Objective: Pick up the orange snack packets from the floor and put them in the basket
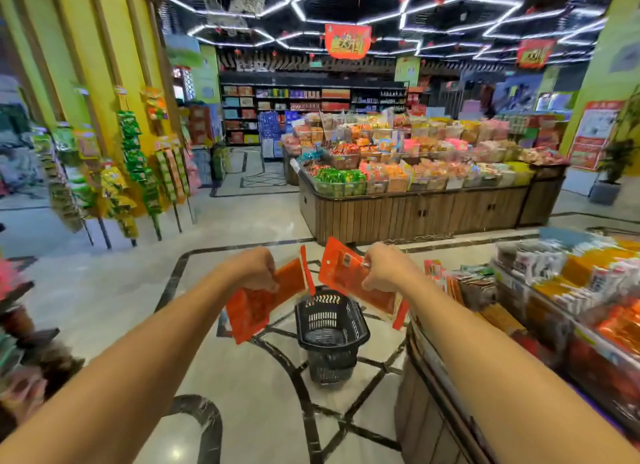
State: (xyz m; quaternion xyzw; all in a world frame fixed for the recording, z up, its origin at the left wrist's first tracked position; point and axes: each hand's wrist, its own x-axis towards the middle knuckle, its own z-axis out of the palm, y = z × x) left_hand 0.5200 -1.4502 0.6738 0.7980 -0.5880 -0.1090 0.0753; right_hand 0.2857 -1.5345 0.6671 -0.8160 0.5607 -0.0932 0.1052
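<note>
Glossy floor (104, 290), slotted basket (325, 316), left hand (254, 268) and right hand (384, 268) gripping orange packets (249, 311)

Open floor (242, 377) around basket (329, 328); display counter (426, 411) close right.

L hand (258, 271), R hand (382, 268) gripping, held out fwd.

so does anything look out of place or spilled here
Only the basket stands out, sitting on the open floor mid-aisle. The left hand and right hand each hold orange packets; no spill or damage shows.
</note>
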